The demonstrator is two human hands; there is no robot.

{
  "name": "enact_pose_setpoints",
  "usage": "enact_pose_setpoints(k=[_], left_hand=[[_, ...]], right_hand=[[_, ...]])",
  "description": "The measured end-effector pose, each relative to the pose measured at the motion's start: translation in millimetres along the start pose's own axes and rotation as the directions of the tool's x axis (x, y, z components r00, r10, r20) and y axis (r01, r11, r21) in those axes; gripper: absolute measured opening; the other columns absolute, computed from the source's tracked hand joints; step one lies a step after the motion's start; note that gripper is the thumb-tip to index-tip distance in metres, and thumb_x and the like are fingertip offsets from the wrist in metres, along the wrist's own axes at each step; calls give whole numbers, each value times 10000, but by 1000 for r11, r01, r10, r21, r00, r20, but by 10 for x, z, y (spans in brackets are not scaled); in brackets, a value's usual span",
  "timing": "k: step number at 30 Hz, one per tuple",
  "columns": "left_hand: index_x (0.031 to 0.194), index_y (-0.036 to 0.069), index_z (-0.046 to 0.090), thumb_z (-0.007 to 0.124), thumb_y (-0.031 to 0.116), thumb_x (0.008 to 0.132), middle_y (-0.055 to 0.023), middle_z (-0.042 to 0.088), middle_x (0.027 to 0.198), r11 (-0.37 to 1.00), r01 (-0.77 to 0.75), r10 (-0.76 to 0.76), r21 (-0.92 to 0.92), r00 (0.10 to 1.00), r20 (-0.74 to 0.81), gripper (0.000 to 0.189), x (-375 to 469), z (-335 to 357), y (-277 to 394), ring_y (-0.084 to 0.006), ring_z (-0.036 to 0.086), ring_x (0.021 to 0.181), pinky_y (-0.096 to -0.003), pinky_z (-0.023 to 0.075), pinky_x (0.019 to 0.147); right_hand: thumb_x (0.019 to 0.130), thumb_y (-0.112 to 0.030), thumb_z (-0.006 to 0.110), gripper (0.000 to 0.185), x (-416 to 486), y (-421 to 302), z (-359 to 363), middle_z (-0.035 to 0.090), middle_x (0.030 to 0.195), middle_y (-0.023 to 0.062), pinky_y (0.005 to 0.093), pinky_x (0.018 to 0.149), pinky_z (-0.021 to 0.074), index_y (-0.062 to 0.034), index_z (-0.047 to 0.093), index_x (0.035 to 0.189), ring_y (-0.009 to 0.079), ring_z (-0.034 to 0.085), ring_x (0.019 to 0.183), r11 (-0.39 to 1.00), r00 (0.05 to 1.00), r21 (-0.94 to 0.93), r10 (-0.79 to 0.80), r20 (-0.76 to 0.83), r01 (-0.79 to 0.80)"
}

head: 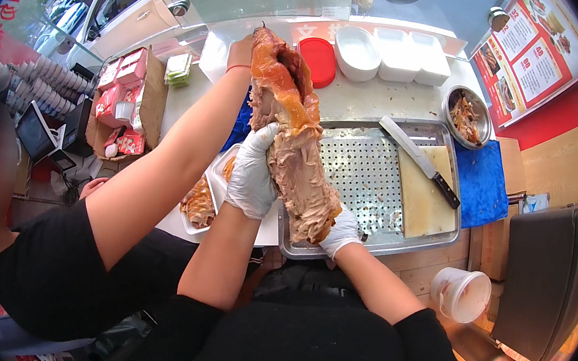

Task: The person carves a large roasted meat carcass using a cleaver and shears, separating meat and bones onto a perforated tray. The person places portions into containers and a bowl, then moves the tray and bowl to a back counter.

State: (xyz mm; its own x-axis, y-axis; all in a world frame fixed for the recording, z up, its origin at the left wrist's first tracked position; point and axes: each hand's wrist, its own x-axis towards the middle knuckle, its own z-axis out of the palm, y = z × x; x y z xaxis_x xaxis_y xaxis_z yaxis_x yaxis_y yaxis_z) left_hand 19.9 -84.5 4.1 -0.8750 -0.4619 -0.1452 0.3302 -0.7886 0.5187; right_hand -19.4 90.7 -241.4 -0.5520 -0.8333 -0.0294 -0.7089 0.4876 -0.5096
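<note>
A partly carved roast bird (299,165) hangs tilted before me, browned skin on its upper end and stripped pale meat below. My left hand (252,176), in a clear plastic glove, grips its left side at mid-length. Gloved too, my right hand (341,234) is at its lower right end, fingers partly hidden behind the meat. Under and right of the bird is a perforated steel tray (363,173). A cutting board (425,197) rests on the tray's right side, with a black-handled slicing knife (421,161) lying across it.
At left, a co-worker's bare arm (177,123) reaches behind the bird's top. White containers (199,204) of sliced meat sit beside my left wrist. A steel bowl (467,117) holds scraps by a blue cloth (481,182). White tubs (358,54) and a red lid (317,62) line the back.
</note>
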Motion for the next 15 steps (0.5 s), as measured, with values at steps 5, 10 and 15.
enact_pose_setpoints(k=[5, 10, 15], left_hand=[[1393, 29, 489, 594, 187, 978, -136, 657, 1235, 998, 4, -3, 59, 1000, -14, 457, -73, 171, -89, -256, 679, 1073, -405, 579, 928], [1385, 24, 500, 585, 149, 967, -124, 665, 1211, 988, -59, 65, 143, 997, -37, 445, -61, 256, -144, -249, 687, 1058, -402, 580, 919], [1370, 11, 520, 577, 109, 960, -129, 669, 1197, 973, -44, 94, 225, 972, -215, 426, 0, 225, -177, -247, 684, 1051, -386, 575, 928]], right_hand=[[833, -191, 701, 319, 255, -167, -652, 672, 997, 205, 460, 723, 580, -52, 596, 1100, 351, 690, 946, 994, 995, -65, 82, -50, -85], [794, -317, 786, 403, 59, 113, -1522, 712, 873, 183, 405, 757, 557, -44, 597, 1022, 358, 709, 840, 897, 897, 33, 439, 59, -441], [835, -156, 791, 283, -480, 290, -2165, 703, 819, 102, 346, 699, 536, -41, 619, 1028, 200, 692, 757, 737, 865, 528, 501, -9, -422]])
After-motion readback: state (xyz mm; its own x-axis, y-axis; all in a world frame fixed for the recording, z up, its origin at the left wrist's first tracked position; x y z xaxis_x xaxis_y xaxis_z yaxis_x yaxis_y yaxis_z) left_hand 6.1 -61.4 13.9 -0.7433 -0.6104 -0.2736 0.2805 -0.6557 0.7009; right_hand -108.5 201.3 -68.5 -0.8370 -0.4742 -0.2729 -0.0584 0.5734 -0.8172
